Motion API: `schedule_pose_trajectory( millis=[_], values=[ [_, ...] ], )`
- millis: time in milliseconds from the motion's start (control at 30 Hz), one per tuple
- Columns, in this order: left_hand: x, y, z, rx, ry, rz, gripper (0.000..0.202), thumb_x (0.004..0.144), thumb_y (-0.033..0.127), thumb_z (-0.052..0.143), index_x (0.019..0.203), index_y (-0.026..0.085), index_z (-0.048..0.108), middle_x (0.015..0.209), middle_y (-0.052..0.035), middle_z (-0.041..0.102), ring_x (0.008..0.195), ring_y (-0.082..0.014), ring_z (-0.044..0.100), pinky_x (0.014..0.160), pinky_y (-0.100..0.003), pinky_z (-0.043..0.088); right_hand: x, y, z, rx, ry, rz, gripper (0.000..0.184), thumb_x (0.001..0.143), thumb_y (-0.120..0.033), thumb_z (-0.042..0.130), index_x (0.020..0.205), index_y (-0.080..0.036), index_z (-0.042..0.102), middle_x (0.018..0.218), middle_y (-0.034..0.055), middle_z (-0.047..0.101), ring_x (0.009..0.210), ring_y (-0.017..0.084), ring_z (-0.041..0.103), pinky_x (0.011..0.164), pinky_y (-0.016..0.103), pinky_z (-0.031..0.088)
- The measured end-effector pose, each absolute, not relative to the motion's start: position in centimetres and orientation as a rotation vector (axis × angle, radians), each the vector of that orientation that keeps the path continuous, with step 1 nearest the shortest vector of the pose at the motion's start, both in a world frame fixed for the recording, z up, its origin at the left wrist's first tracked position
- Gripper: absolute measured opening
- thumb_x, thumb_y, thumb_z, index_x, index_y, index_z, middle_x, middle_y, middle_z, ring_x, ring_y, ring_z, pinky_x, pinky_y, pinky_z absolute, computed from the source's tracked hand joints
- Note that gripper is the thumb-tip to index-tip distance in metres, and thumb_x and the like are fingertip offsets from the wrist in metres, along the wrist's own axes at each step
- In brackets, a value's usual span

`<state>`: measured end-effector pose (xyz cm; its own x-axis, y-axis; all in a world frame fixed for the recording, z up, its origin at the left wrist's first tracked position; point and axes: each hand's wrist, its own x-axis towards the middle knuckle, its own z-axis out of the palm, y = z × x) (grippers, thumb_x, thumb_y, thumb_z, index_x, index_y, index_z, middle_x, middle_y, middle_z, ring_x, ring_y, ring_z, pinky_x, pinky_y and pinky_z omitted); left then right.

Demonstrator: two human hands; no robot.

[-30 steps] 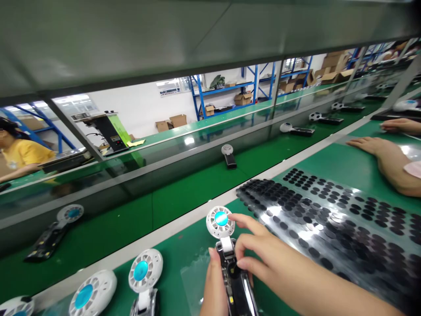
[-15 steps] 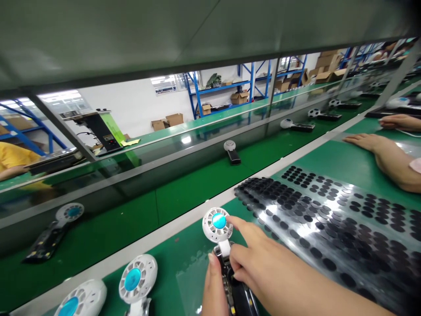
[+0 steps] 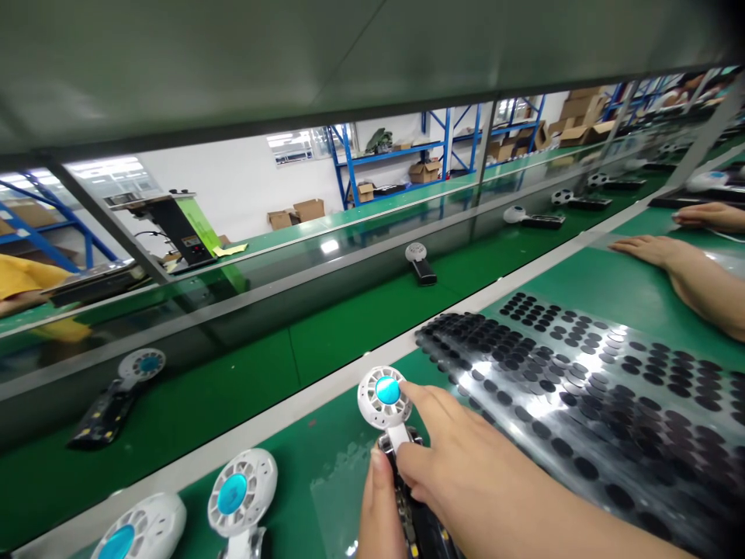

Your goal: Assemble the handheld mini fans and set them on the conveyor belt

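A small handheld fan with a white slotted head, a bright blue centre disc and a black handle leans in front of me. My left hand is closed around its handle from the left, with only thumb and part of the palm showing. My right hand curls its lower fingers against the fan's neck and handle. Its index fingertip presses the right edge of the blue disc. To the left stand two similar fans, one nearer the middle and one at the bottom edge, partly cut off.
Clear sheets of black round stickers cover the bench to my right. A co-worker's hands rest beyond them. Several fans lie on the green conveyor belt behind a pale rail. A dark panel hangs overhead.
Fans on the belt have shifted to the right. My right index finger stays on the blue disc while the hand tilts slightly; the held fan stays nearly in place.
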<state>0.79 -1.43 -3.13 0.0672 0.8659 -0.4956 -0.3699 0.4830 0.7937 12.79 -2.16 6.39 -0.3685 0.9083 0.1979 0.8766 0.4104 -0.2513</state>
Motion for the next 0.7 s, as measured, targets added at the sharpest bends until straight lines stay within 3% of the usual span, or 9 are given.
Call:
schedule_pose_trajectory(
  millis=[167,433,533,600,700],
  values=[
    [1.2,-1.6,-2.9,0.499,1.187,1.046,0.041,0.069,0.051,0.056,0.094,0.019,0.065,0.112,-0.007,0.062,0.127,-0.0287,0.028,0.107,-0.043,0.015,12.8,-2.1,6.6,-1.554,-2.341,0.203,0.008,0.068,-0.026,0.061,0.067,-0.018,0.063,0.101,0.0177,0.058,0.095,0.033,0.053,0.066,0.042,0.048],
    [1.6,-1.8,-1.9,0.479,1.196,1.077,0.044,0.068,0.053,0.056,0.093,0.018,0.066,0.112,-0.0088,0.061,0.122,-0.0313,0.036,0.104,-0.045,0.021,13.0,-2.6,6.3,-1.596,-2.22,0.331,0.011,0.071,-0.014,0.054,0.066,-0.021,0.061,0.118,0.0125,0.052,0.105,0.029,0.048,0.073,0.04,0.045],
    [1.5,-2.0,-1.5,0.489,1.159,1.04,0.046,0.067,0.055,0.056,0.093,0.018,0.066,0.106,-0.0094,0.065,0.116,-0.0328,0.044,0.099,-0.044,0.029,13.6,-2.9,5.7,-1.693,-2.072,0.448,0.031,0.068,-0.011,0.055,0.093,-0.029,0.06,0.134,0.0068,0.038,0.121,0.029,0.032,0.088,0.047,0.037],
    [1.4,-2.2,-1.3,0.475,1.141,0.987,0.047,0.066,0.055,0.057,0.095,0.02,0.066,0.099,-0.0093,0.067,0.109,-0.0333,0.05,0.094,-0.043,0.037,14.0,-3.0,5.2,-1.795,-1.875,0.638,0.056,0.065,-0.015,0.058,0.116,-0.032,0.046,0.141,0.0046,0.025,0.127,0.028,0.02,0.096,0.048,0.029],
    [1.4,-2.5,-1.1,0.455,1.091,0.995,0.049,0.064,0.055,0.058,0.098,0.02,0.064,0.095,-0.0092,0.068,0.1,-0.0322,0.056,0.086,-0.041,0.043,14.0,-3.3,4.4,-1.726,-1.611,1.11,0.076,0.068,-0.019,0.054,0.134,-0.032,0.019,0.14,0.0039,0.028,0.126,0.023,0.028,0.097,0.041,0.031]
  ],
)
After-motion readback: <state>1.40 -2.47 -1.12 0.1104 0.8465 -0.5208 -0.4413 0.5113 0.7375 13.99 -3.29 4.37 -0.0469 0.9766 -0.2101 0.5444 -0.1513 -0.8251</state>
